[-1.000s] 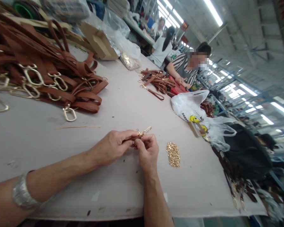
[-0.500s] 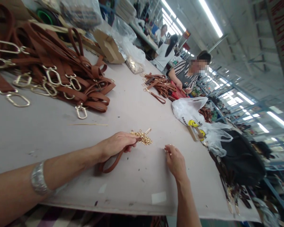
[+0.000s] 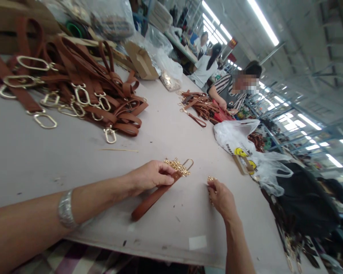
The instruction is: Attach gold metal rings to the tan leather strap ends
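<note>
My left hand (image 3: 157, 175) pinches a brown leather wrist strap (image 3: 150, 201) whose loop slants down toward the table's near edge. At the strap's far end a gold oval ring (image 3: 189, 163) shows. Beside it, partly behind my fingers, lies a small heap of gold metal pieces (image 3: 175, 166). To the right, my right hand (image 3: 221, 196) is closed around several similar small gold pieces (image 3: 211, 179), some poking out past the fingertips. Their exact kind is too small to tell.
A large pile of brown straps (image 3: 88, 87) with gold clasps lies at the left. A thin stick (image 3: 118, 150) lies in front of it. Farther back are more straps (image 3: 200, 106) beside a seated person (image 3: 231, 89). White plastic bags (image 3: 237, 133) and a black bag (image 3: 305, 198) line the right side.
My left hand has turned so the strap lies straighter and its gold ring shows more clearly. The gold pieces in my right hand are more visible. The whole view has shifted slightly.
</note>
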{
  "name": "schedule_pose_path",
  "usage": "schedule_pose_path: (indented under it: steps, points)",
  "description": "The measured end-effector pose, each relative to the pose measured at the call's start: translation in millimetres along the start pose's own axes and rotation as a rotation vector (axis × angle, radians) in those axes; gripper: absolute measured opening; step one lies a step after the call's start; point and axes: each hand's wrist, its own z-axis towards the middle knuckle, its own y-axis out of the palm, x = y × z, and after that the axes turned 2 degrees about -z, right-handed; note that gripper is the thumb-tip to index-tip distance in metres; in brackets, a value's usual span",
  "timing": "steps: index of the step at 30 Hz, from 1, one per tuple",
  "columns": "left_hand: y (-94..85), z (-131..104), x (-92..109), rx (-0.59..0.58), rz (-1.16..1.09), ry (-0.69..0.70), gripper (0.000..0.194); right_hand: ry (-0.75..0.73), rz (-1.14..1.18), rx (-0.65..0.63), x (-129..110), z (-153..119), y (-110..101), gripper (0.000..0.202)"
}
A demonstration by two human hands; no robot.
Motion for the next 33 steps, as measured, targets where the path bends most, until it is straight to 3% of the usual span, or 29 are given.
schedule_pose_path:
  steps: [4, 7, 9, 13, 20, 26, 30, 33]
  points:
    - [1.2, 3, -6, 0.050, 0.105, 0.073, 0.014, 0.072, 0.181, 0.073, -25, -3, 2, 0.012]
    - [1.1, 4, -10, 0.074, 0.201, 0.159, 0.012, 0.115, 0.550, 0.274, -77, -5, 3, 0.013]
    - [1.0, 3, -11, 0.106, 0.284, 0.203, 0.012, 0.063, 0.727, 0.383, -116, -6, 3, 0.010]
    - [1.2, -1, -10, 0.172, 0.433, 0.269, 0.013, -0.062, 0.747, 0.441, -165, -2, 4, 0.010]
    - [2.0, -5, -7, 0.226, 0.654, 0.489, 0.010, -0.098, 0.567, 0.515, -171, 2, 7, 0.013]
    - [4.4, -8, -8, 0.205, 0.713, 0.598, 0.012, -0.092, 0.501, 0.612, -178, -1, 8, 0.011]
    - [4.6, -9, -8, 0.194, 0.701, 0.621, 0.011, 0.030, 0.674, 0.691, -182, 0, 14, 0.010]
    - [2.3, -8, -10, 0.179, 0.713, 0.668, 0.016, 0.154, 0.932, 0.666, -187, 1, 18, 0.018]
